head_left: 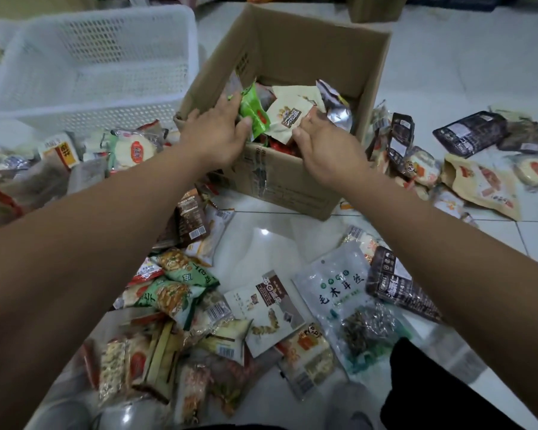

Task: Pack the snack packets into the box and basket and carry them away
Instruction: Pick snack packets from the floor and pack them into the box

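Holding upright green packet (254, 114), left hand (216, 131); tilted beige packet (288, 114), right hand (326, 144); inside box (292, 184).

One cardboard box (292, 45), one white basket (106, 57), snack packets (351, 302) past counting.
At least five show inside the box, one green packet (253, 111) and one beige packet (288, 116) among them; dozens more cover the floor (261, 243); a second box (376, 9) sits beyond.
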